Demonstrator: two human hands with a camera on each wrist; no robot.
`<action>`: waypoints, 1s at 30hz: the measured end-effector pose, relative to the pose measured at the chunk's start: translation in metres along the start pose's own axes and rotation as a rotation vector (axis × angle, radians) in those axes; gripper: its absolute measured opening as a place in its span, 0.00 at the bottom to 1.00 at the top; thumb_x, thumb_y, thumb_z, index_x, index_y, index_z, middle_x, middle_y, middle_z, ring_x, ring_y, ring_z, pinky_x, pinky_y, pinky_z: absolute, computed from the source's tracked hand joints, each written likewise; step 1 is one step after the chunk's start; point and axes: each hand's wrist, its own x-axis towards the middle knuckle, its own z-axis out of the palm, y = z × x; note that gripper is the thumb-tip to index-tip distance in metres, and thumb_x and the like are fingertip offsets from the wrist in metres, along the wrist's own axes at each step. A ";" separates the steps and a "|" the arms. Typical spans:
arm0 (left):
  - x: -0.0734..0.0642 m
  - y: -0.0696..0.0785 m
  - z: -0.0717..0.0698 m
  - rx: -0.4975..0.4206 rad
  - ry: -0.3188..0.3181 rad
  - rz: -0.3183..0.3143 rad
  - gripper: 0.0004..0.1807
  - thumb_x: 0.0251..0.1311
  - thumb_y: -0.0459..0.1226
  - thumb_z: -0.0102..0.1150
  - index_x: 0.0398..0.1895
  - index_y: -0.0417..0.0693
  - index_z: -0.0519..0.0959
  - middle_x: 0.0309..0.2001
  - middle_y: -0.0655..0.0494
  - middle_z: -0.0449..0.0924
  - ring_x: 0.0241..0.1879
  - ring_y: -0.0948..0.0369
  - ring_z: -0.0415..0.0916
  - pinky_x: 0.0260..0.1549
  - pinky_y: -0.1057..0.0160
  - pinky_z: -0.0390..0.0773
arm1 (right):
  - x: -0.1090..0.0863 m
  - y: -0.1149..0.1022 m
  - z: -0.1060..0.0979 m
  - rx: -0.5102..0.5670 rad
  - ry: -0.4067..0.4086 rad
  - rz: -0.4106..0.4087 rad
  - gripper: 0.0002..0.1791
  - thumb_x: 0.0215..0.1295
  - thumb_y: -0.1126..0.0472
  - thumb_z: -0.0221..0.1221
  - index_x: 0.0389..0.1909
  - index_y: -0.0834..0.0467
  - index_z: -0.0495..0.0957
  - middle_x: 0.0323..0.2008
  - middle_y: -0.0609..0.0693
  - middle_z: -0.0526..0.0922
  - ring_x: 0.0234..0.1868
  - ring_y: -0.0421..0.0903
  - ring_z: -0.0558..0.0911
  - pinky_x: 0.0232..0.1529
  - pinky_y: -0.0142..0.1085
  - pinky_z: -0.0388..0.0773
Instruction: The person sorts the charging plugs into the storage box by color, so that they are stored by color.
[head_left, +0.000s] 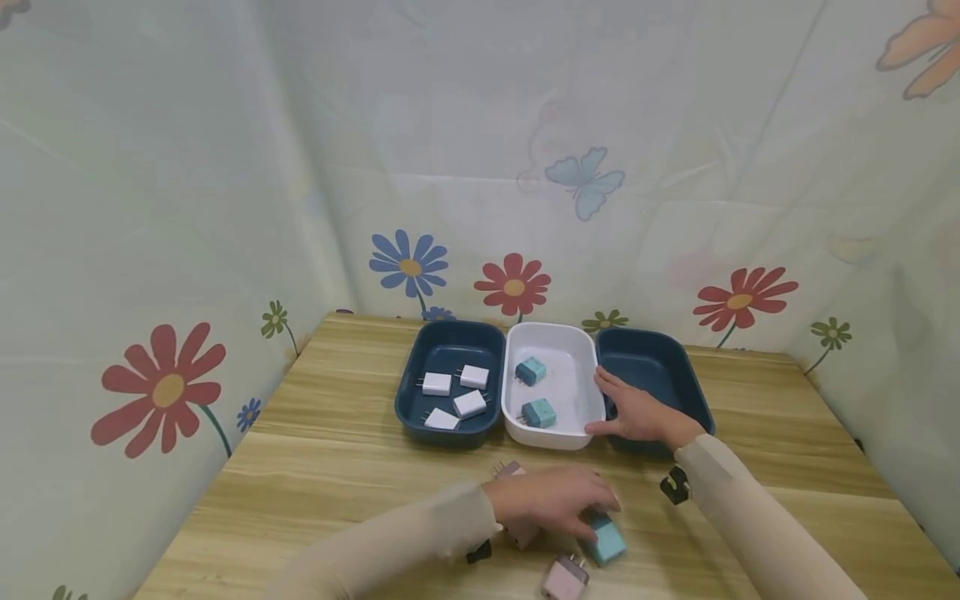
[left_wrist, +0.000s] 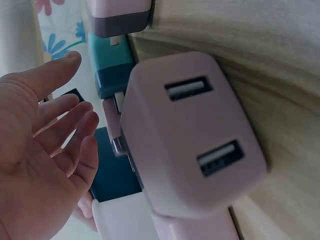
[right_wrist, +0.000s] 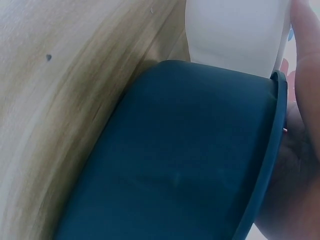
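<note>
My left hand (head_left: pixel 555 500) hovers low over the table beside a teal plug charger (head_left: pixel 606 542). In the left wrist view its fingers bend loosely, with a gap between them and the teal charger (left_wrist: pixel 111 65). A pink charger (head_left: pixel 565 578) lies nearer the front, and another pink charger (head_left: pixel 512 470) is partly hidden by the left hand. My right hand (head_left: pixel 641 414) rests at the right side of the white tray (head_left: pixel 555 439), thumb by its front corner and fingers along its rim. Two teal chargers (head_left: pixel 531 372) lie in that tray.
To the left of the white tray, a dark blue tray (head_left: pixel 408 421) holds several white chargers (head_left: pixel 471 405). A second dark blue tray (head_left: pixel 652 367) stands on the right, partly under the right hand. Behind the wooden table (head_left: pixel 322 467) hangs a flowered curtain (head_left: pixel 465 200).
</note>
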 end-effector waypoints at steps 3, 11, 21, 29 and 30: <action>0.003 0.001 0.002 0.010 -0.025 -0.003 0.26 0.56 0.46 0.65 0.58 0.51 0.75 0.55 0.65 0.74 0.54 0.73 0.66 0.53 0.79 0.59 | 0.001 0.000 0.000 -0.001 -0.001 -0.001 0.58 0.52 0.36 0.63 0.73 0.63 0.47 0.73 0.59 0.45 0.70 0.61 0.53 0.62 0.59 0.57; 0.010 0.002 0.006 0.039 -0.072 0.026 0.25 0.56 0.47 0.66 0.57 0.52 0.75 0.53 0.67 0.75 0.54 0.73 0.65 0.55 0.78 0.56 | 0.001 0.000 -0.001 0.016 0.000 0.000 0.58 0.51 0.35 0.64 0.73 0.63 0.47 0.73 0.59 0.45 0.70 0.61 0.53 0.61 0.59 0.57; 0.009 0.003 0.007 0.112 -0.075 0.052 0.23 0.54 0.48 0.67 0.53 0.55 0.77 0.45 0.69 0.75 0.44 0.75 0.66 0.48 0.79 0.60 | 0.000 -0.001 -0.002 0.013 -0.003 -0.006 0.58 0.51 0.36 0.64 0.73 0.63 0.47 0.73 0.59 0.44 0.69 0.62 0.53 0.61 0.59 0.57; 0.002 0.002 0.011 0.081 -0.084 -0.004 0.23 0.55 0.48 0.66 0.54 0.57 0.77 0.48 0.68 0.74 0.46 0.75 0.66 0.45 0.79 0.63 | -0.001 -0.001 -0.002 0.003 0.001 -0.018 0.57 0.53 0.37 0.64 0.73 0.64 0.47 0.73 0.60 0.45 0.69 0.62 0.53 0.61 0.59 0.57; 0.001 0.002 0.011 0.085 -0.083 -0.004 0.23 0.55 0.48 0.66 0.54 0.57 0.77 0.48 0.68 0.74 0.46 0.75 0.66 0.45 0.79 0.63 | -0.002 -0.001 -0.002 0.003 0.001 -0.018 0.57 0.53 0.37 0.64 0.73 0.64 0.47 0.73 0.60 0.45 0.69 0.62 0.54 0.62 0.59 0.57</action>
